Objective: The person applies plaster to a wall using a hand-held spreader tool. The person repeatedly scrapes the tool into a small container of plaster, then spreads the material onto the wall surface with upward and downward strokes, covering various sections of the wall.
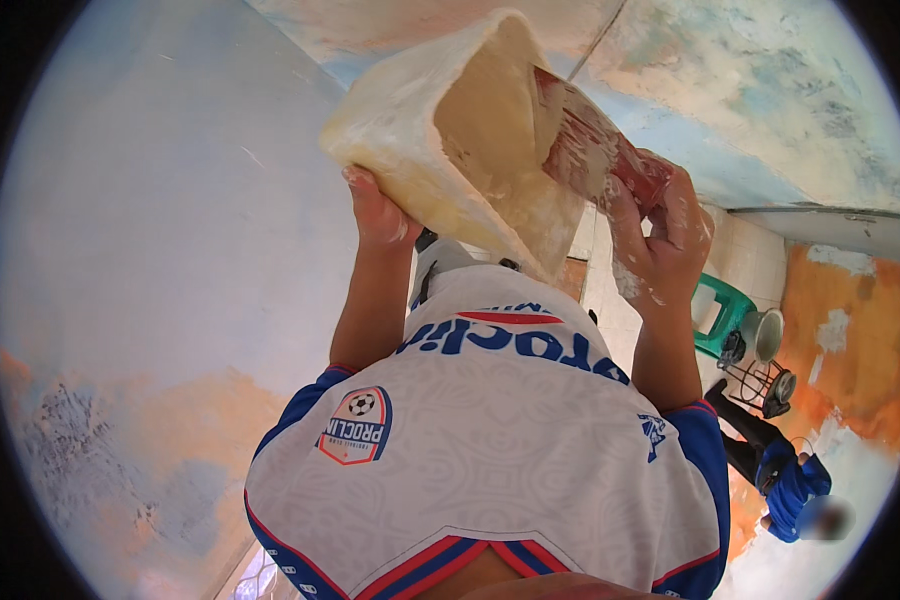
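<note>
My left hand point(378, 210) is closed on the lower left edge of a cream, putty-smeared plastic container point(402, 135), held tilted with its opening toward the right. My right hand point(658, 235), streaked with white paste, grips a dark red flat spreader point(595, 145). The far end of that spreader reaches into the container's opening, and pale paste coats its face. Both hands are raised in front of my white-and-blue shirt.
A pale mottled wall point(160, 230) fills the left, another patchy painted wall point(730, 100) the upper right. At right are a green plastic stool point(712, 315), a grey bucket point(766, 335), a black wire stand point(755, 385) and another person point(790, 485) in blue.
</note>
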The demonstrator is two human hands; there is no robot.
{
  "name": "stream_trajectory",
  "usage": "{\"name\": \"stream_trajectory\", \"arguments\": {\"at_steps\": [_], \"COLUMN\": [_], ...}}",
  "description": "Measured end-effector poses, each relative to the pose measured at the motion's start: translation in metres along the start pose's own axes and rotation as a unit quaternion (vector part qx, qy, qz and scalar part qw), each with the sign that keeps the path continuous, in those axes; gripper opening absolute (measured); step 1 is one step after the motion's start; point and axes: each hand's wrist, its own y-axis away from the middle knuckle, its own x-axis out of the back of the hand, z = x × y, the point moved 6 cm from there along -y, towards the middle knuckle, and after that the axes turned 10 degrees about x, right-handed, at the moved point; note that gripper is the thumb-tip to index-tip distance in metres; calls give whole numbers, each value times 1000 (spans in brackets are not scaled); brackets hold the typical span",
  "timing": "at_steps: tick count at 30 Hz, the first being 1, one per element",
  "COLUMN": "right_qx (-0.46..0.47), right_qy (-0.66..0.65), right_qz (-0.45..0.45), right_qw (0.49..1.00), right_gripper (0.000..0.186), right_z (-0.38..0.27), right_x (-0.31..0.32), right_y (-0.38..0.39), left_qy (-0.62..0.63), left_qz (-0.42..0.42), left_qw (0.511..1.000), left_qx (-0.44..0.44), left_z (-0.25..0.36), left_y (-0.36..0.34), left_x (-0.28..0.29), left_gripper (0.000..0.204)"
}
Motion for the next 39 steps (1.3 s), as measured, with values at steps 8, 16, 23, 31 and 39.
{"name": "stream_trajectory", "arguments": {"at_steps": [8, 16, 23, 31, 39], "right_qx": [105, 120, 123, 120, 144], "right_qy": [67, 74, 69, 98, 111], "right_qz": [-50, -44, -56, -67, -98], "right_qw": [991, 989, 988, 986, 978], "right_gripper": [28, 33, 32, 32, 33], "right_z": [-21, -23, -24, -55, -65], "right_x": [8, -2, -17, -38, -85], "right_y": [17, 25, 14, -7, -12], "left_qy": [7, -19, -14, -10, -22], "left_qz": [-2, 23, -4, -9, -83], "left_qw": [1000, 998, 1000, 999, 995], "left_qx": [-5, -50, -24, -43, -46], "left_z": [-31, -25, -16, 15, 26], "left_y": [22, 25, 12, 0, -13], "left_x": [-21, -10, -5, -3, 13], "left_gripper": [92, 81, 83, 84, 83]}}
